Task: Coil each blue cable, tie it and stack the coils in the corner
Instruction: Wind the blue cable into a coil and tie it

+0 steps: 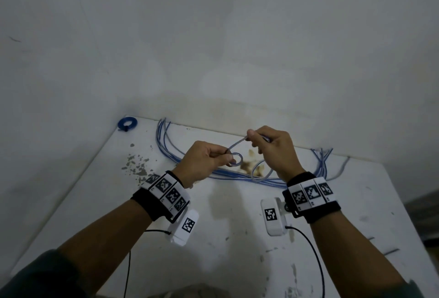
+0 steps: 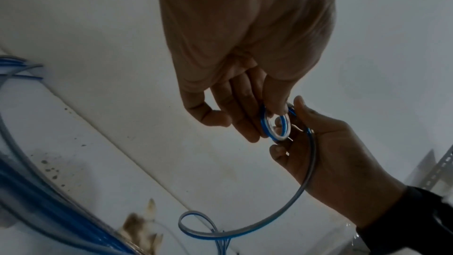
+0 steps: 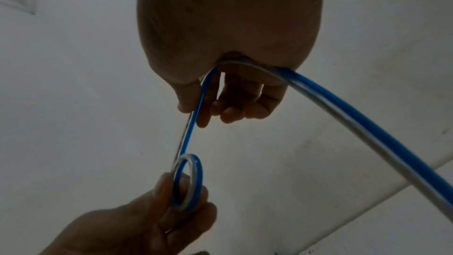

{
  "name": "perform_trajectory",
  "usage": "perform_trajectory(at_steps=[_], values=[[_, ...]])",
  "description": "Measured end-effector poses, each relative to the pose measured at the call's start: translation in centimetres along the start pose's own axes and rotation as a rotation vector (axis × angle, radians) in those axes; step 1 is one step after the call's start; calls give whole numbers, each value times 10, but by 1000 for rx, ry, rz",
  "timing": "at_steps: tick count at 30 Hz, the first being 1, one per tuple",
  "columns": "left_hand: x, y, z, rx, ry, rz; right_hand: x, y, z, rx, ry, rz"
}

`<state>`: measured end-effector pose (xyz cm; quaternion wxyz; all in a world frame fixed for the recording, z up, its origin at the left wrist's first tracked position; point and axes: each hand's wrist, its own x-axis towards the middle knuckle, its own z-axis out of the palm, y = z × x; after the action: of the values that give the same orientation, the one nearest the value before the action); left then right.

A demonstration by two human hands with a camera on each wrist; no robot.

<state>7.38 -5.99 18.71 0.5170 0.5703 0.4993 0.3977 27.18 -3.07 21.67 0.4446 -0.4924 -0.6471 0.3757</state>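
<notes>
Two hands up over the white table (image 1: 237, 238), both on the same blue cable (image 1: 235, 146). Left hand (image 1: 204, 162) pinches a small loop (image 1: 236, 160) of it between thumb and fingertips; the left wrist view shows the loop (image 2: 275, 126) as a tight ring, blue on one side and pale on the other, with fingers (image 2: 245, 123) curled behind it. Right hand (image 1: 270, 148) sits just beside and slightly higher, thumb and forefinger clamped on the strand running out of the loop. From the right wrist view the strand (image 3: 188, 121) passes between the fingers (image 3: 230, 108), through the palm, and exits to the right as a thick curve (image 3: 355, 119). That free run drops to the table and curls into a loose bend (image 2: 196, 224) near a brown stain (image 1: 249, 167). Remaining loose cables (image 1: 237, 176) lie in a long bundle on the table under the hands, ends fanning up against the wall (image 1: 213, 36) on the left and right. One finished coil (image 1: 127, 124), dark blue and tied, sits in the far left corner of the table, against the wall and well apart from the bundle. Marker bands on both wrists.
</notes>
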Motion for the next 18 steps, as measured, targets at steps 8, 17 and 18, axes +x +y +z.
perform_trajectory(at_steps=[8, 17, 18], values=[[7, 8, 6, -77, 168, 42, -17, 13, 2, -22, -95, -27], [19, 24, 14, -68, 130, 81, -30, 17, 22, -30, 98, -189], [19, 25, 13, -75, 110, 76, -30, 16, 23, -12, 107, -205]])
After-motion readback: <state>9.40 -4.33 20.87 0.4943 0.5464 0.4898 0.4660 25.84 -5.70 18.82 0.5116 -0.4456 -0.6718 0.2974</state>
